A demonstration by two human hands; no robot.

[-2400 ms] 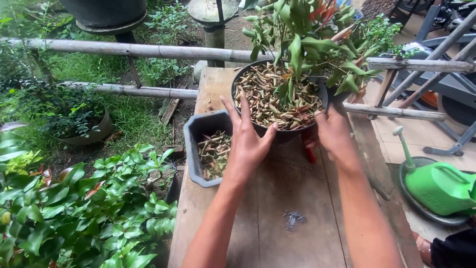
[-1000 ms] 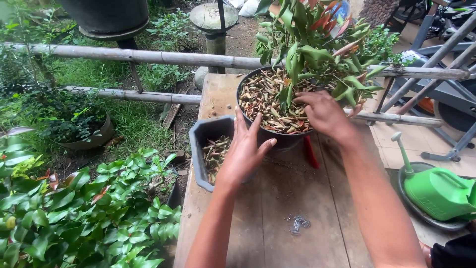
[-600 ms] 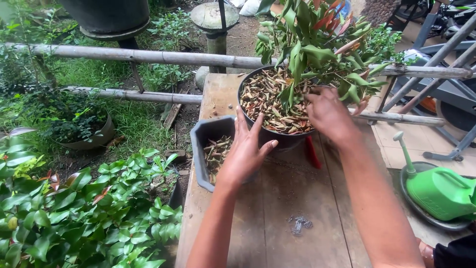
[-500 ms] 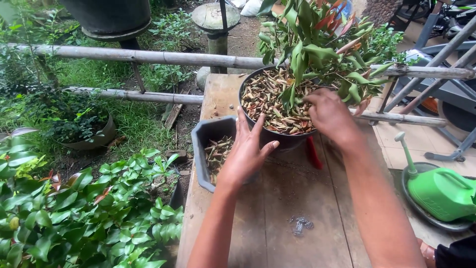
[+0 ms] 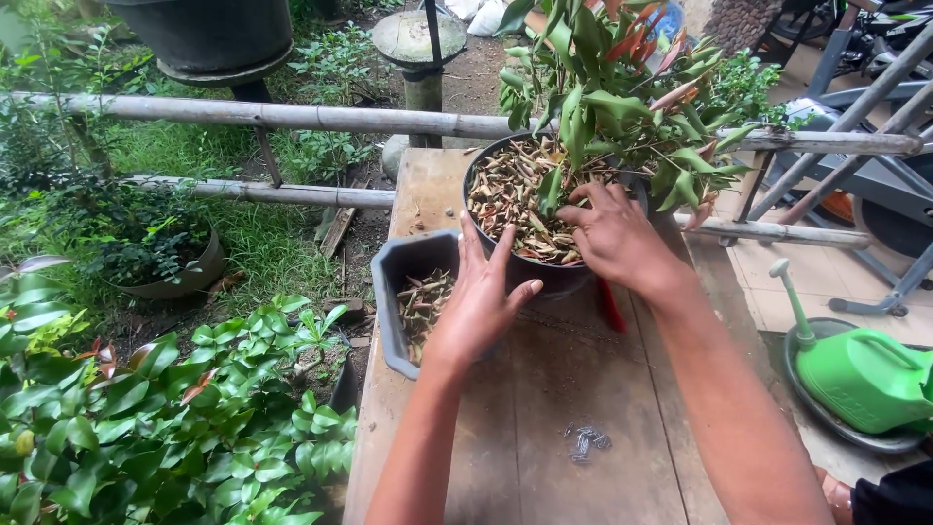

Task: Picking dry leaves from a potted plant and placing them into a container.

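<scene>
Black round plastic pot (image 5: 544, 277) of dry curled leaves (image 5: 510, 199): left hand (image 5: 483, 297) spread flat against its wall, right hand (image 5: 607, 238) fingers splayed on the leaves.

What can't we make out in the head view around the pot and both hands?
- Right hand: fingertips buried in the dry leaves; grasp cannot be told.
- Black pot: near wall hidden by the left hand.
- Red object: mostly behind the pot and right wrist; kind unclear.
- Small metal bits on the wooden table: too small to identify.
- Grey tub: right side covered by the left hand.
</scene>
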